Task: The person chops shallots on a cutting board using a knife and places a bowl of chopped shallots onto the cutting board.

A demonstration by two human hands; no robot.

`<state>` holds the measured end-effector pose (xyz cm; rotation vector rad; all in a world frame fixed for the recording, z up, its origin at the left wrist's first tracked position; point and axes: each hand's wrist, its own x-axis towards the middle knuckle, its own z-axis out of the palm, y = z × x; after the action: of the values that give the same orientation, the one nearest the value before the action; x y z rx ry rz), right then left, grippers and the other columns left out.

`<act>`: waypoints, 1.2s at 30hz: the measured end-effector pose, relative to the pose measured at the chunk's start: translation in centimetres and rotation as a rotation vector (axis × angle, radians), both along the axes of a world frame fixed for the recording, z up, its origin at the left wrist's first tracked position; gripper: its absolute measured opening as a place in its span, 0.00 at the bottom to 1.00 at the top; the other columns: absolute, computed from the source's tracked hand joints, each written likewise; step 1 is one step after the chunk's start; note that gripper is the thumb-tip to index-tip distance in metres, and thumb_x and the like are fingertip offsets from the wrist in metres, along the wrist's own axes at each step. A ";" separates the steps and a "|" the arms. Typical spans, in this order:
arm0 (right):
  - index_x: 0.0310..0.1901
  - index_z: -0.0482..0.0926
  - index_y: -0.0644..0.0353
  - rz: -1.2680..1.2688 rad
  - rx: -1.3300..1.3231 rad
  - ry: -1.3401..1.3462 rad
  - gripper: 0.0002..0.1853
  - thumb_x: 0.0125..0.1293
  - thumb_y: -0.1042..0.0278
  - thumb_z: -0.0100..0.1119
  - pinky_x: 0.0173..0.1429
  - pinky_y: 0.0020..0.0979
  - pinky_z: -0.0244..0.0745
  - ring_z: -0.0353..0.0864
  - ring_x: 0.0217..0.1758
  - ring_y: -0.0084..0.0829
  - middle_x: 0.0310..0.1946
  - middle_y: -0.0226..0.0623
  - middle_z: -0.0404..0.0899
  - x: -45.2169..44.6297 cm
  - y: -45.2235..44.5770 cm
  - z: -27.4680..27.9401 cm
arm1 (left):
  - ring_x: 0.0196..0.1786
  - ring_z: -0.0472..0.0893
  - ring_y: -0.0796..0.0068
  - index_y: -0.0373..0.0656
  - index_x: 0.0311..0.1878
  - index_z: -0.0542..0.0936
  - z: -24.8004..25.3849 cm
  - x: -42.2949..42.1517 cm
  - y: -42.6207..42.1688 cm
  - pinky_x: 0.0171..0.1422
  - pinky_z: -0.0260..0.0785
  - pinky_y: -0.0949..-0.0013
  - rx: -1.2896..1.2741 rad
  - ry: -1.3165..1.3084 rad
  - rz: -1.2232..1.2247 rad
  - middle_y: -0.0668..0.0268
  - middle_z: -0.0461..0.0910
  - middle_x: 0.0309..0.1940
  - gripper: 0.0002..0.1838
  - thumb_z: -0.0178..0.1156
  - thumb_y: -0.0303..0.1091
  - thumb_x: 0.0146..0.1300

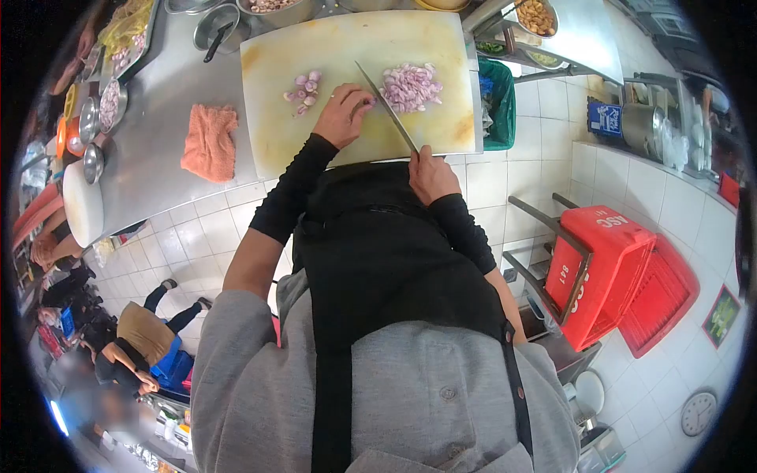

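Observation:
On the large cutting board (315,55), my left hand (342,117) is closed around a small purple shallot (367,102), its fingers curled beside the blade. My right hand (433,175) grips the handle of a long kitchen knife (388,108), whose blade points away from me and slants to the left. A pile of sliced shallots (412,88) lies just right of the blade. Left of my left hand sits a smaller group of peeled whole shallots (303,92). The knife handle is mostly hidden in my right fist.
A folded orange cloth (210,143) lies on the steel table (162,102) left of the board. Metal bowls (221,28) stand along the back and left. A green-lined bin (497,106) is right of the board; red crates (603,268) stand farther right. Other people are at the lower left.

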<state>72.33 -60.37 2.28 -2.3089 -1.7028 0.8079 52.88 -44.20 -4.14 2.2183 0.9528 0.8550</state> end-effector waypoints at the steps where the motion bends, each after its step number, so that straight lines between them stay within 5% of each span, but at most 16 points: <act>1: 0.41 0.69 0.64 0.009 -0.004 -0.010 0.16 0.80 0.56 0.50 0.36 0.62 0.77 0.82 0.31 0.67 0.25 0.64 0.81 0.0 -0.1 0.4 | 0.56 0.79 0.51 0.43 0.52 0.81 -0.3 -0.1 0.4 0.59 0.76 0.56 0.023 -0.009 -0.029 0.57 0.80 0.51 0.14 0.63 0.22 0.63; 8: 0.42 0.67 0.63 0.075 -0.042 -0.025 0.15 0.80 0.58 0.50 0.34 0.59 0.79 0.84 0.30 0.65 0.24 0.62 0.81 0.0 -0.2 3.0 | 0.50 0.80 0.50 0.41 0.46 0.81 -0.5 -0.2 1.5 0.56 0.76 0.56 0.058 -0.069 -0.125 0.57 0.80 0.46 0.10 0.61 0.20 0.62; 14: 0.41 0.68 0.64 0.059 -0.019 0.034 0.15 0.80 0.59 0.48 0.40 0.59 0.81 0.86 0.35 0.64 0.28 0.65 0.83 -0.9 1.5 -0.7 | 0.52 0.80 0.49 0.41 0.46 0.79 -0.4 -0.3 1.8 0.56 0.76 0.56 0.058 -0.075 -0.156 0.57 0.81 0.47 0.11 0.59 0.18 0.61; 20: 0.41 0.68 0.66 0.077 -0.106 -0.010 0.16 0.80 0.59 0.47 0.40 0.58 0.81 0.86 0.35 0.65 0.29 0.65 0.83 -0.6 1.5 3.8 | 0.53 0.80 0.50 0.40 0.46 0.79 -0.7 -0.2 1.6 0.57 0.76 0.55 0.078 -0.075 -0.126 0.57 0.81 0.48 0.11 0.59 0.18 0.61; 25: 0.42 0.69 0.66 0.083 -0.050 0.007 0.16 0.81 0.58 0.46 0.41 0.59 0.81 0.86 0.36 0.65 0.31 0.66 0.83 -0.6 1.3 -0.6 | 0.53 0.81 0.50 0.40 0.47 0.81 -0.7 -0.3 1.6 0.58 0.76 0.57 0.011 -0.071 -0.133 0.55 0.81 0.48 0.09 0.62 0.20 0.64; 32: 0.42 0.69 0.65 0.081 -0.106 0.007 0.16 0.81 0.58 0.46 0.41 0.59 0.82 0.86 0.37 0.65 0.30 0.64 0.84 -0.6 1.1 3.8 | 0.53 0.81 0.49 0.40 0.46 0.80 -0.7 -0.2 1.4 0.58 0.76 0.57 0.048 -0.073 -0.105 0.55 0.81 0.48 0.08 0.60 0.20 0.64; 36: 0.42 0.70 0.65 0.064 -0.012 0.014 0.16 0.80 0.58 0.48 0.40 0.60 0.81 0.85 0.35 0.66 0.29 0.64 0.83 -0.9 1.5 -0.7 | 0.54 0.80 0.49 0.40 0.46 0.80 -0.3 -0.3 1.5 0.58 0.76 0.57 0.021 -0.052 -0.134 0.55 0.81 0.49 0.09 0.61 0.20 0.64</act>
<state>71.38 -58.87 1.57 -2.2619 -1.7785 0.8462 52.61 -42.66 -4.47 2.2385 0.7641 0.8605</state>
